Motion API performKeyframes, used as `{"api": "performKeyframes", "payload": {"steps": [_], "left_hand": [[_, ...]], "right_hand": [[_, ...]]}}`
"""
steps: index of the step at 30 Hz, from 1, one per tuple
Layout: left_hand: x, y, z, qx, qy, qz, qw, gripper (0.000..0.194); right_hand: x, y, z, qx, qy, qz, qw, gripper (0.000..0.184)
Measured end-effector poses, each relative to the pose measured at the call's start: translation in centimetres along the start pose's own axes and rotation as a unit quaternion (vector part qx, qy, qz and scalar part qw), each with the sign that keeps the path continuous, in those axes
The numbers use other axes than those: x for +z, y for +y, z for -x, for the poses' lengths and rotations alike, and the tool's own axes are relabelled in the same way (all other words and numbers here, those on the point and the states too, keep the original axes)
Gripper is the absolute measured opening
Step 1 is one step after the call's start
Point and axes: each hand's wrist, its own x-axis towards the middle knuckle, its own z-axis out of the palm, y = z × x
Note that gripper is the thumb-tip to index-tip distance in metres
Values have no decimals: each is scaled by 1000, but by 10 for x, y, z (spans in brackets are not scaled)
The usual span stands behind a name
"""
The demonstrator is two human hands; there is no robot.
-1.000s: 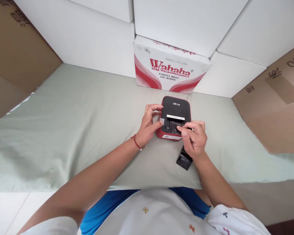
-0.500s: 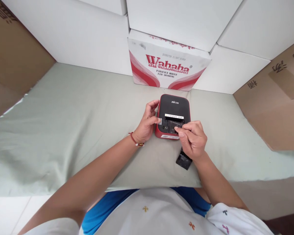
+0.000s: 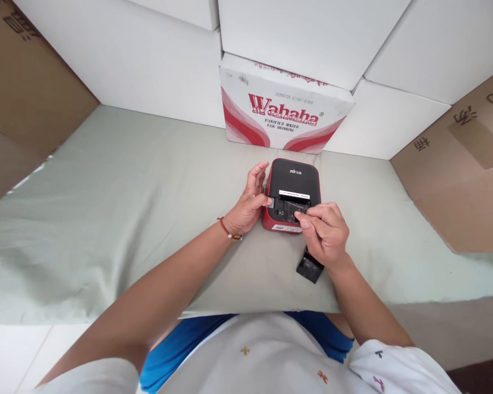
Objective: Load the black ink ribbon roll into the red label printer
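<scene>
A red and black box-shaped device (image 3: pixel 294 178) with rounded corners lies on the cloth, its recess uncovered toward me. My left hand (image 3: pixel 250 202) is at its left side, thumb on a small grey part (image 3: pixel 271 203), the other fingers stretched along the edge. At the recess, my right hand (image 3: pixel 326 230) has thumb and fingers closed together over a shiny dark piece (image 3: pixel 288 210) that looks like film or plastic. What the fingertips hold, if anything, is hidden. Below my right hand lies a glossy black piece (image 3: pixel 309 268), partly covered by the hand.
Pale green cloth (image 3: pixel 181 164) covers the table. A white and red Wahaha water carton (image 3: pixel 285 117) stands behind the device, among white boxes (image 3: pixel 148 60). Brown cartons stand at the left (image 3: pixel 33 98) and right (image 3: pixel 460 191). The table's front edge is close to my lap.
The fingers of my left hand have straightened a little away from the device's side, thumb still on the grey part. My right hand has barely moved. The view has shifted slightly.
</scene>
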Motion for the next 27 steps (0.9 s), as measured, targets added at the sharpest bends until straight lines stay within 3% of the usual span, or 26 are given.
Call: {"api": "performKeyframes", "payload": {"steps": [7,11,13,15,17,21,23,27], "left_hand": [[2,-5,-2,5,9,13,1000,93],[1,-8,-2,8,-2,10,1000,85],[0,-9,-2,12,-1,7,1000,82],[0,-10,-2,11,5,7,1000,82],[1,-9,-3,2,10,12,1000,82],[3,-6,-3,-6,10,19,1000,81],[3,-5,-3,-5,6,20,1000,82],[3,-3,-3,-12,5,25,1000,83]], "right_hand": [[-8,-8,-8,-7,-21,5,1000,25],[-26,0,-31,116,-124,-35,985,38],[-33,10,-50,181,-174,-42,967,35],[-34,20,-71,198,-230,-17,953,29],[-28,29,-91,183,-312,46,931,30],[-2,39,-119,154,-468,198,847,36],[13,42,-125,145,-496,223,826,32],[28,44,-124,141,-496,250,820,22]]}}
